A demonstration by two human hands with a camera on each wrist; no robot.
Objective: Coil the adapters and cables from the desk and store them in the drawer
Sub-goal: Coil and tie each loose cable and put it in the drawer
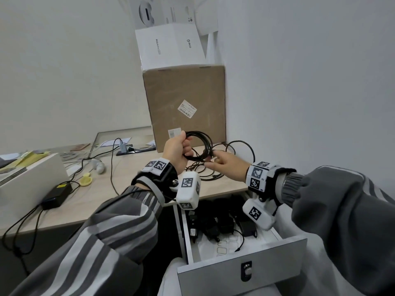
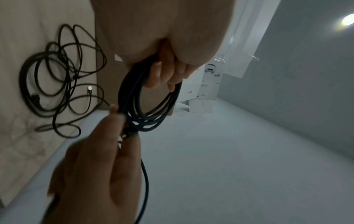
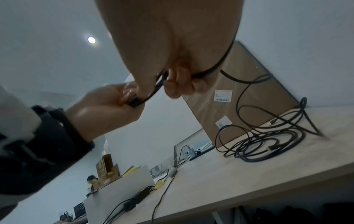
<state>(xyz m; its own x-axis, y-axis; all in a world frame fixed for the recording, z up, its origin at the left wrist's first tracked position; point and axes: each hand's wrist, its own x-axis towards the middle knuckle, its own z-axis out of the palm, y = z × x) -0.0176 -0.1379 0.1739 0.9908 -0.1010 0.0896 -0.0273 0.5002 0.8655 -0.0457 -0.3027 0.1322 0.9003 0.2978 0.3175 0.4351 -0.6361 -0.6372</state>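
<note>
- Our left hand [image 1: 177, 151] is clenched round a round coil of thin black cable [image 1: 201, 146], held up in the air above the desk [image 1: 132, 178]; the left wrist view shows the fingers [image 2: 168, 72] curled through the loops.
- Our right hand [image 1: 226, 167] pinches the same cable at the lower side of the coil, fingers [image 3: 180, 81] bent round the smooth strand, which trails off past the hand.
- Just beyond the hands, a loose tangle of more black cables [image 1: 205, 171] lies on the pale wood-grain desk, with a small metal plug [image 2: 89, 89] showing among the loops.
- Behind them a plain brown cardboard box [image 1: 183, 103] stands on the desk against the wall, carrying a white printed box [image 1: 168, 48].
- Below the desk edge, the white drawer [image 1: 241, 274] stands pulled out, with several blocky black adapters [image 1: 215, 223] lying at its back.
- Farther left on the desk lies a flat black power brick [image 1: 56, 194] with its cord.
</note>
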